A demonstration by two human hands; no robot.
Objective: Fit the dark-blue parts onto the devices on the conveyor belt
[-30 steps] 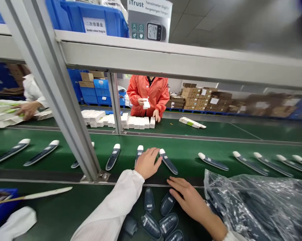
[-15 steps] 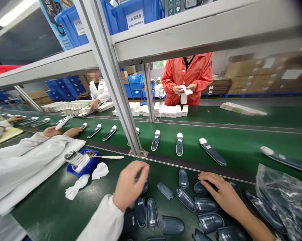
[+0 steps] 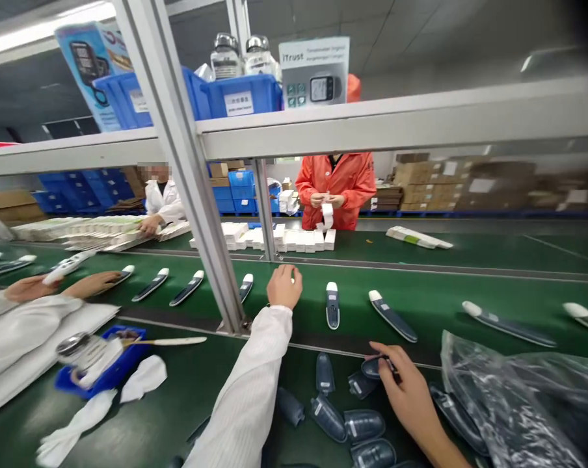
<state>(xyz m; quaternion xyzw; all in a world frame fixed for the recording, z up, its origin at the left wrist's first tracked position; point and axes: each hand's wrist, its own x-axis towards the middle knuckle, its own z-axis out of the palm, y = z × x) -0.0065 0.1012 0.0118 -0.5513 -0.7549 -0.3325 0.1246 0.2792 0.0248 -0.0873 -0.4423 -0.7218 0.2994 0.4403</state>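
Green belt (image 3: 435, 299), R of bare L hand (image 3: 284, 287): 4 long dk-grey, white-tipped devices (image 3: 392, 316). Green bench (image 3: 181, 383): 1 clear plastic bag (image 3: 518, 390), 1 blue plastic tray (image 3: 113, 376), 2 crumpled white cloth pcs (image 3: 144, 378).

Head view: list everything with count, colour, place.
Conveyor belt: one, green, middle
White-tipped handheld devices: at least nine, dark, on belt
Plastic covers: at least six, dark, on green table
Plastic bag: one, clear, near right
Tray: one, blue, near left
Crumpled pieces: two, white, beside tray
Post: one, silver, left centre
Shelf: one, white, above belt
Lidded jars: three, clear, shelf and tray
Storage bins: at least two, blue, on shelf
iTrust box: one, grey, on shelf
Small cartons: many, white, beyond belt
Cardboard boxes: many, brown, background
Workers: three, orange or white, beyond belt and left
Left hand: one, white-sleeved, over belt, grip unclear
Right hand: one, bare, at plastic covers, grip unclear
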